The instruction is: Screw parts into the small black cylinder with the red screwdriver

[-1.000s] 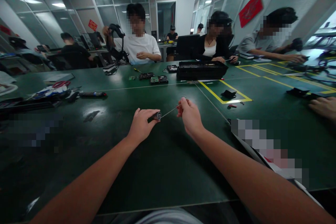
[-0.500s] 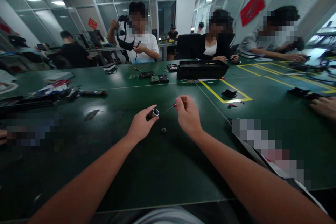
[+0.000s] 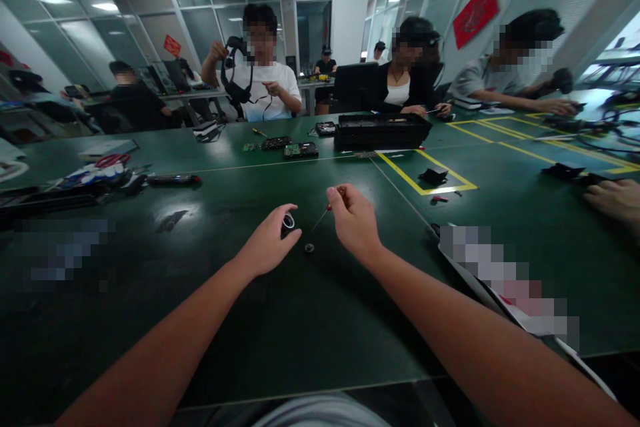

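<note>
Wrapped round a small dark cylinder (image 3: pixel 288 221) is my left hand (image 3: pixel 270 240); the cylinder's pale ring-shaped end faces me between thumb and fingers. My right hand (image 3: pixel 356 221) pinches the red handle of a thin screwdriver (image 3: pixel 321 217), whose shaft slopes down to the left. Its tip is just above a small dark round part (image 3: pixel 309 248) lying on the green table (image 3: pixel 300 333). A narrow gap separates the two hands.
A long black housing (image 3: pixel 383 132) stands farther back, beside circuit boards (image 3: pixel 301 150). At the left lie tools and cables (image 3: pixel 103 172). A black bracket (image 3: pixel 433 177) sits inside yellow tape. Another person's hand (image 3: pixel 614 199) rests at the right; people sit opposite.
The screwdriver has tilted more steeply, its tip lower towards the round part. My left hand has turned the cylinder slightly and shifted a little left.
</note>
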Motion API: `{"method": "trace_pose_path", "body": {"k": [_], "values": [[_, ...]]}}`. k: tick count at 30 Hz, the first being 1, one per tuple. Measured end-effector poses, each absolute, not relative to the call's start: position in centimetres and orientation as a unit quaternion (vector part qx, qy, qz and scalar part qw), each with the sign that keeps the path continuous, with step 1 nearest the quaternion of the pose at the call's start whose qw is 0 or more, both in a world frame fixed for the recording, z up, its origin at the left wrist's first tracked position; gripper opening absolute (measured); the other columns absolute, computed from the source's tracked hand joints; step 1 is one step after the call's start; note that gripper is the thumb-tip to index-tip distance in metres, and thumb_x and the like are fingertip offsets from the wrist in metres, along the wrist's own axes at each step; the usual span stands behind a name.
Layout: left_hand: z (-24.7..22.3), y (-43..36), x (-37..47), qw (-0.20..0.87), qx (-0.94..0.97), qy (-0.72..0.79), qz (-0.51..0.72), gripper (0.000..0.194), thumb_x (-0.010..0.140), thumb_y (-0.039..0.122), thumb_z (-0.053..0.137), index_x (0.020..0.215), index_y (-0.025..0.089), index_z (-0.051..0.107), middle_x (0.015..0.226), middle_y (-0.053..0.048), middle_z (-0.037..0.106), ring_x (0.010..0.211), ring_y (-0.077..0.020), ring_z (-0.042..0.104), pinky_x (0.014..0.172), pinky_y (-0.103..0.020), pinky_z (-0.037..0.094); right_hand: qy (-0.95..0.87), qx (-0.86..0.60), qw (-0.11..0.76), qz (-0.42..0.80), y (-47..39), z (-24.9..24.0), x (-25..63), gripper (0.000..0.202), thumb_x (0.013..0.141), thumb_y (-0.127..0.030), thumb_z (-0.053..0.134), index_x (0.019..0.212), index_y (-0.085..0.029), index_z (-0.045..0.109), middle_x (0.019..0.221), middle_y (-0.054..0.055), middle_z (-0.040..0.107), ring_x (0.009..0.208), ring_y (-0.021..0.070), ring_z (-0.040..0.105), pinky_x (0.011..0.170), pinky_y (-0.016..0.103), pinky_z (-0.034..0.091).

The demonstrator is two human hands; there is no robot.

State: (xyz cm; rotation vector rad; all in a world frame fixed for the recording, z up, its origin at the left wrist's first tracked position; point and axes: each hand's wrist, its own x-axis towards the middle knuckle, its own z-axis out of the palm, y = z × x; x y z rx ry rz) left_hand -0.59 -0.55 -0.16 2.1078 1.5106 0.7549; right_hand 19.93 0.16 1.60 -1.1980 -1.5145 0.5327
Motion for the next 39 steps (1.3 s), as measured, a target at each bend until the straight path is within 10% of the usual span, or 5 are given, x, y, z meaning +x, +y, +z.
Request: {"method": "trace_pose_path", "body": {"k": [14,27,32,39], "values": [[-0.2,-1.1,0.7,0.151,0.872,0.461,0.062,0.026,0.094,0.044,0.060,0.110,0.025,0.069,0.104,-0.004,0.067,0.093,-0.0229,0.063,0.076,-0.032,0.045,-0.633,-0.494,0.550,0.229,0.1,1.7,19.9,0.033,0.100,-0.048,0.048,0.082,-0.022,0.059,0.069,0.000,0.062,0.062,0.0155,0.055,0.060,0.030,0.038],[2.4,-0.7,-5.2,0.369,0.599,0.573,0.420,0.037,0.078,0.041,0.063,0.106,0.016,0.066,0.081,-0.003,0.061,0.067,-0.0167,0.051,0.062,-0.029,0.038,-0.635,-0.486,0.545,0.251,0.3,1.5,20.1,0.032,0.100,-0.048,0.048,0.085,-0.022,0.061,0.070,-0.001,0.061,0.062,0.0152,0.054,0.059,0.030,0.037],[4.2,-2.9,-9.3,0.444,0.407,0.550,0.579,0.013,0.078,0.024,0.057,0.087,0.015,0.059,0.077,-0.002,0.055,0.065,-0.0144,0.048,0.058,-0.024,0.039,-0.635,-0.483,0.548,0.251,0.5,1.4,20.2,0.031,0.100,-0.047,0.048,0.086,-0.022,0.061,0.070,-0.001,0.060,0.063,0.0156,0.054,0.060,0.030,0.037],[5.7,-6.9,-18.3,0.337,0.263,0.632,0.646,0.008,0.079,0.024,0.054,0.079,0.018,0.050,0.071,-0.001,0.049,0.066,-0.0153,0.044,0.058,-0.023,0.042,-0.626,-0.489,0.550,0.258,0.7,1.4,20.2,0.031,0.099,-0.048,0.049,0.085,-0.023,0.060,0.071,-0.001,0.061,0.064,0.0168,0.055,0.061,0.031,0.039]]}}
